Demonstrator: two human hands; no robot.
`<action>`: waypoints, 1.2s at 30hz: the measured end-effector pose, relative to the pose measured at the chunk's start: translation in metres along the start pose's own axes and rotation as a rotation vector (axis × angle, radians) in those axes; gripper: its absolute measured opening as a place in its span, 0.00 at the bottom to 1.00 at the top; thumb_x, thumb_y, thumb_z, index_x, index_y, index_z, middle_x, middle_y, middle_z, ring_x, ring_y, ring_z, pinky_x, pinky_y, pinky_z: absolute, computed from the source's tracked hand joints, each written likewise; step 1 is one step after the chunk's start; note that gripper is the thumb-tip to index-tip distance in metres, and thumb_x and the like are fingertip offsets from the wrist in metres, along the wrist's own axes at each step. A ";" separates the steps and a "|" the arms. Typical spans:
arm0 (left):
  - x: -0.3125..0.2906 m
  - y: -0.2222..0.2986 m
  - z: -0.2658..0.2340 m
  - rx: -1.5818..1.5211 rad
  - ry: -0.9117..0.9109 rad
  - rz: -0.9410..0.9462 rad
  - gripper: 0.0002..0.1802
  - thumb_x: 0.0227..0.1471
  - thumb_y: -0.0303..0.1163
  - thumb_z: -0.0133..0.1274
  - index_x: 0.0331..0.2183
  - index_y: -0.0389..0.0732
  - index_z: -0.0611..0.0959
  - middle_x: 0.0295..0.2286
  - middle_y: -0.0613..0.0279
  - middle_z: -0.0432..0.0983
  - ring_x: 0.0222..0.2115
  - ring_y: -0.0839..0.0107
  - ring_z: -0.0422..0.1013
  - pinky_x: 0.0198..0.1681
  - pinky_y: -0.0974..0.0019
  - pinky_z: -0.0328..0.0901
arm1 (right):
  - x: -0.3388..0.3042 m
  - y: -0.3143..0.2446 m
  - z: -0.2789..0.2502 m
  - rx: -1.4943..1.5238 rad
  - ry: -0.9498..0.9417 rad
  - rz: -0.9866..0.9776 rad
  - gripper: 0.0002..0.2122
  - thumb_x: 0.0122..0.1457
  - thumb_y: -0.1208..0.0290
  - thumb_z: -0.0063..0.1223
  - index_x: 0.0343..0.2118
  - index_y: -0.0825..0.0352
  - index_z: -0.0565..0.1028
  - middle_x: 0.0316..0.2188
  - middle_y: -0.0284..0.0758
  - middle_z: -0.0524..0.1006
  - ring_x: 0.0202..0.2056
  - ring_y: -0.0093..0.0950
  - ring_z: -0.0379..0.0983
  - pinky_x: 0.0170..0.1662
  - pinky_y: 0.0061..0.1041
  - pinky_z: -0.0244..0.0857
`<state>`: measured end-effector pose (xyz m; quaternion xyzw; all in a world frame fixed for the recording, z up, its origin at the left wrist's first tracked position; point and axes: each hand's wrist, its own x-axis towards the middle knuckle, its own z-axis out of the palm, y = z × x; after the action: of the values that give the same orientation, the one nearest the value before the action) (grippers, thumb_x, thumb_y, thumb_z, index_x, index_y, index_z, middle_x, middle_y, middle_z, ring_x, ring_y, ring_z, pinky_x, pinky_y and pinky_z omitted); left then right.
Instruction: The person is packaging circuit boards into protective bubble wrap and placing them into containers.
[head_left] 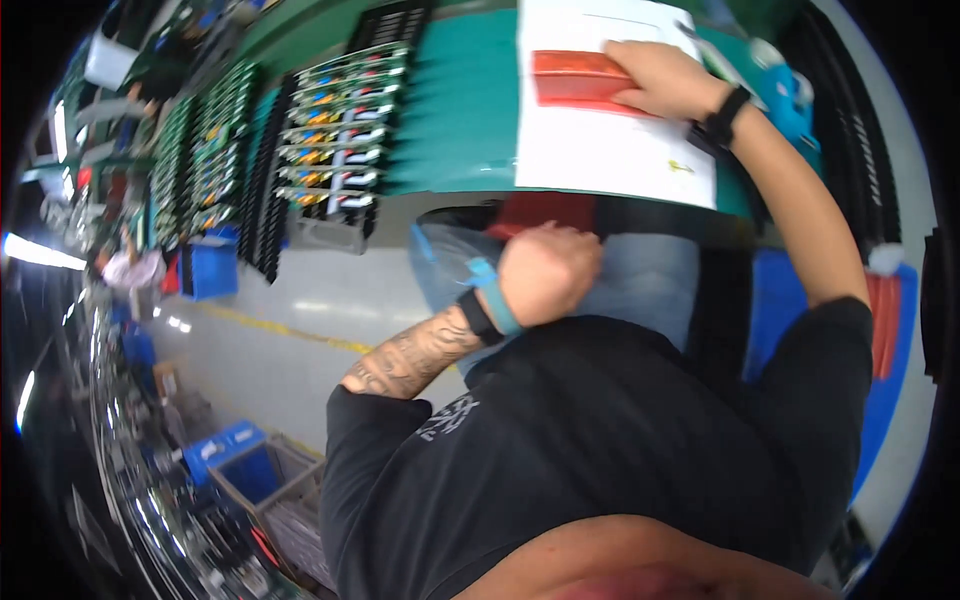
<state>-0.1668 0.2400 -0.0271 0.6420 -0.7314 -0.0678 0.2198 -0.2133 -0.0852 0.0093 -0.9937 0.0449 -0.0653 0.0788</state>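
My right hand [660,80] is closed round the right end of a red, shiny, box-shaped package [580,80], thumb at the near side and fingers at the far side. Beneath the package lies a white paper sheet [615,150] on the green bench mat [455,110]. My left hand [548,272] is low over my lap, its fingers curled inward; what they hold, if anything, is hidden. Just beyond its fingers a flat red thing [550,213] rests at my lap, under the bench edge. A black band and a light blue strap circle my left wrist.
Black racks with upright circuit boards [340,130] stand along the bench's left side. A light blue object [785,100] is beyond my right wrist. Blue bins [210,268] and a grey crate [268,480] stand to the left; a blue container [885,370] is at my right.
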 end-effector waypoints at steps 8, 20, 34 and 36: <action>0.121 -0.079 -0.022 0.575 0.265 0.070 0.04 0.46 0.30 0.55 0.28 0.43 0.81 0.29 0.62 0.75 0.34 0.62 0.73 0.29 0.58 0.69 | 0.007 0.001 -0.010 0.037 -0.039 0.008 0.20 0.55 0.64 0.64 0.46 0.67 0.71 0.38 0.48 0.79 0.43 0.50 0.76 0.45 0.44 0.70; 0.147 -0.089 -0.024 0.640 0.281 0.113 0.08 0.48 0.33 0.55 0.29 0.45 0.87 0.32 0.63 0.77 0.39 0.62 0.71 0.35 0.56 0.67 | 0.034 0.038 -0.005 0.722 -0.366 0.095 0.22 0.53 0.71 0.66 0.50 0.70 0.73 0.42 0.35 0.79 0.42 0.23 0.73 0.48 0.27 0.70; 0.143 -0.126 -0.051 -0.056 0.079 -0.061 0.10 0.49 0.36 0.63 0.31 0.41 0.86 0.34 0.54 0.82 0.33 0.55 0.79 0.38 0.56 0.73 | -0.011 0.012 -0.003 0.569 -0.043 0.037 0.19 0.64 0.66 0.58 0.55 0.69 0.77 0.46 0.44 0.82 0.47 0.33 0.79 0.54 0.30 0.71; 0.148 -0.132 -0.050 -0.137 0.062 -0.055 0.10 0.49 0.35 0.64 0.31 0.39 0.85 0.33 0.53 0.81 0.31 0.54 0.78 0.36 0.56 0.73 | -0.035 0.010 -0.002 0.594 0.001 0.070 0.19 0.64 0.65 0.59 0.54 0.68 0.78 0.45 0.43 0.83 0.45 0.32 0.80 0.52 0.29 0.72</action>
<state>-0.0376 0.0837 0.0023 0.6472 -0.6999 -0.1040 0.2837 -0.2484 -0.0921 0.0050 -0.9249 0.0579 -0.0733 0.3685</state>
